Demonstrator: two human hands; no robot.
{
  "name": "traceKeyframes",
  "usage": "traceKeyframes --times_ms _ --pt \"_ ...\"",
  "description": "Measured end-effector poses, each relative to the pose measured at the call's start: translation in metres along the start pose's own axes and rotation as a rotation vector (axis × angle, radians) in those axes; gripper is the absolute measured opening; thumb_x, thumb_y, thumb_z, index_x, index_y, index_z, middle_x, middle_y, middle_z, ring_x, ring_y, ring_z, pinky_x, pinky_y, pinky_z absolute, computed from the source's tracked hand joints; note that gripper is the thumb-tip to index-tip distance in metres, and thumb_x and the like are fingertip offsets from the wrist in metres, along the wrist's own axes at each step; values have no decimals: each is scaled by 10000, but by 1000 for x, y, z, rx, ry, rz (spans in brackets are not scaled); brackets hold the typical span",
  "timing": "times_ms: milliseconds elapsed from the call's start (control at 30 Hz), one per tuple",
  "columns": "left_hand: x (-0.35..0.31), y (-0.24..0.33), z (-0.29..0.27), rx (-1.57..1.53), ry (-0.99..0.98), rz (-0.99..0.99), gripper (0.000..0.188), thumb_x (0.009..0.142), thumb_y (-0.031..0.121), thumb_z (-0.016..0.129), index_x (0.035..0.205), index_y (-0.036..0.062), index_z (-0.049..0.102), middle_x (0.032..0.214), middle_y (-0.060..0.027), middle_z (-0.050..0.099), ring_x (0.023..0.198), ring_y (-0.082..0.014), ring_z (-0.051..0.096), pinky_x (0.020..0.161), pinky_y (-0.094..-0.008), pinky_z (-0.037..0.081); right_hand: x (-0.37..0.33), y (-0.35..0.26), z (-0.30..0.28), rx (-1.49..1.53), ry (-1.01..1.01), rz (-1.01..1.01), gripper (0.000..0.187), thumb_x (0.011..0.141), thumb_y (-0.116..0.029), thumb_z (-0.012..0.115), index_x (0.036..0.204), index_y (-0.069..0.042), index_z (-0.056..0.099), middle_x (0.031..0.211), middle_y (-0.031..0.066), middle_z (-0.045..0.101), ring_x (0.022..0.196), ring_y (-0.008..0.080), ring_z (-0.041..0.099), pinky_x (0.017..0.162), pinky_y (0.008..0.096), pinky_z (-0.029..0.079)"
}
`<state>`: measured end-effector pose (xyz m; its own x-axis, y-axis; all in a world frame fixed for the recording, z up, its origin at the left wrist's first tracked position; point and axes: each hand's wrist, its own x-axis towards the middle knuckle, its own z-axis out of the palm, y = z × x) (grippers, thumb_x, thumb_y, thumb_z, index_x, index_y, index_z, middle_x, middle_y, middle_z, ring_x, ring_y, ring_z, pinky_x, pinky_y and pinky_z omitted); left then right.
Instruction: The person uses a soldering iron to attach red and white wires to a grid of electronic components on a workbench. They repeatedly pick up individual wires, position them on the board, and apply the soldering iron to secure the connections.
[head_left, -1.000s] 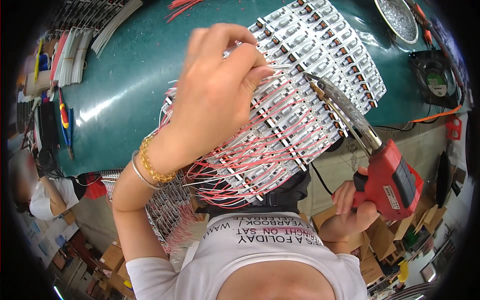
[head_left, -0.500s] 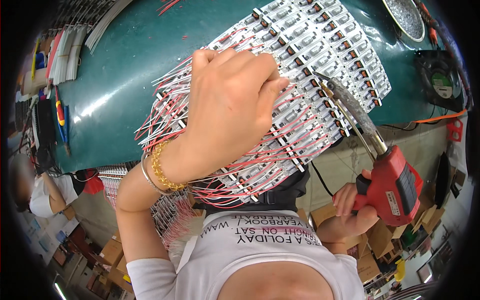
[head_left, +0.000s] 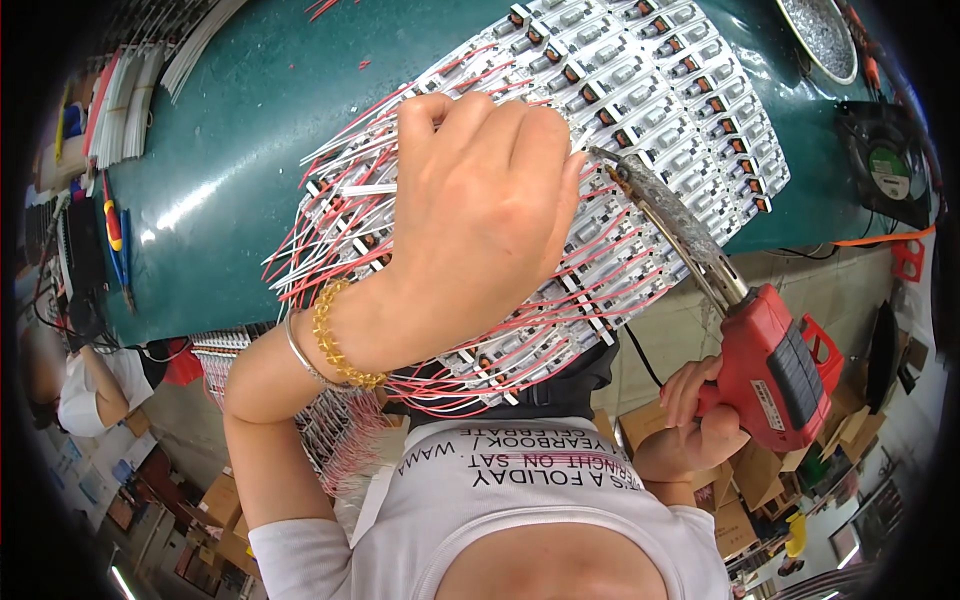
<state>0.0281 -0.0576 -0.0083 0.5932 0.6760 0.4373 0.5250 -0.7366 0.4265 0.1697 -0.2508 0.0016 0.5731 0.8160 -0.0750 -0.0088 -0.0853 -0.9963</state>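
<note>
My left hand [head_left: 485,190] is closed in a pinch over a panel of small circuit boards [head_left: 640,95]; what its fingertips hold is hidden beneath it. A flat white strip [head_left: 368,189] shows beside this hand. My right hand [head_left: 700,405] grips a red soldering gun [head_left: 775,370]. The gun's long metal barrel slants up and left, and its tip lies right by my left fingertips, above the boards. Red and white wires [head_left: 330,240] stick out from many boards on the left and near side. Boards at the far right carry no such wires.
The panel lies on a green table mat [head_left: 230,170]. A metal dish [head_left: 820,40] and a black fan [head_left: 885,165] stand at the right. Screwdrivers [head_left: 115,235] and wire bundles [head_left: 125,105] lie at the left. Another person [head_left: 90,390] sits at the far left. Cardboard boxes [head_left: 740,530] are on the floor.
The soldering gun has moved left, bringing its tip close to my left fingertips. My left hand has shifted slightly right and stays closed. The white strip beside it shows more plainly.
</note>
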Motion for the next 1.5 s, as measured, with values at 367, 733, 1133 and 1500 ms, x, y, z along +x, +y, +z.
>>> traceKeyframes --times_ms 367,733,1133,1500 --pt "0 -1 -1 10 2 16 131 721 61 663 697 71 535 610 -17 505 594 -186 472 679 -327 323 -2 -2 3 21 62 -48 783 784 -552 564 1144 123 395 433 -4 414 331 97 379 374 224 350" --pt "4 14 -25 -221 -17 -115 84 701 51 692 681 52 610 616 -10 568 525 -133 462 655 -276 355 -5 0 -20 163 -37 -24 770 806 -536 546 1188 108 368 431 -14 406 339 99 388 399 227 361" --pt "-3 13 0 -78 -16 -31 154 705 61 682 641 71 542 570 -4 503 551 -166 466 664 -314 307 -13 1 -10 33 96 45 705 784 -532 576 1079 91 427 439 0 420 341 108 394 383 242 368" --pt "-4 13 4 -46 25 1 177 692 64 691 635 82 524 549 0 472 533 -170 448 658 -321 320 -14 2 -10 45 72 16 781 774 -568 562 1127 110 404 430 0 414 338 104 385 380 234 359"
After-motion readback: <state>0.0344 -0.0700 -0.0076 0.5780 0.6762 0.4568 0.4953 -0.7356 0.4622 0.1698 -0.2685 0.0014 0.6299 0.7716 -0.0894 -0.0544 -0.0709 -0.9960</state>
